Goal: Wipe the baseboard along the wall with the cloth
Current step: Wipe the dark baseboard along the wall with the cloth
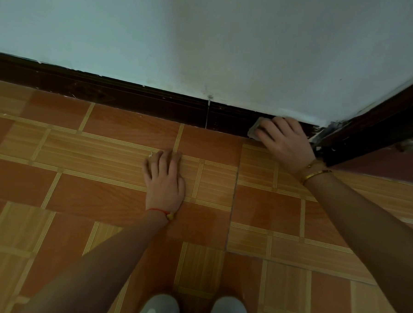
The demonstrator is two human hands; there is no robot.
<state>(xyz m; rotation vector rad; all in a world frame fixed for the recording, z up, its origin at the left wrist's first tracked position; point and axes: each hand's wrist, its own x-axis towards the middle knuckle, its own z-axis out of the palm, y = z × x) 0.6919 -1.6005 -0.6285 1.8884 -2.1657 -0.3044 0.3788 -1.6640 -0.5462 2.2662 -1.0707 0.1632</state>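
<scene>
A dark brown baseboard (132, 97) runs along the foot of a pale wall (207, 36), with a thin vertical joint near the middle. My right hand (285, 139) presses a small whitish cloth (254, 129) flat against the baseboard near the right corner; only the cloth's left edge shows past my fingers. My left hand (165, 178) lies palm down on the tiled floor, fingers together, holding nothing.
The floor (103, 187) is orange and tan wood-pattern tile. A dark door frame or second baseboard (381, 132) meets the wall at the right corner, with chipped white patches there. Two grey shoe tips (192, 308) show at the bottom edge.
</scene>
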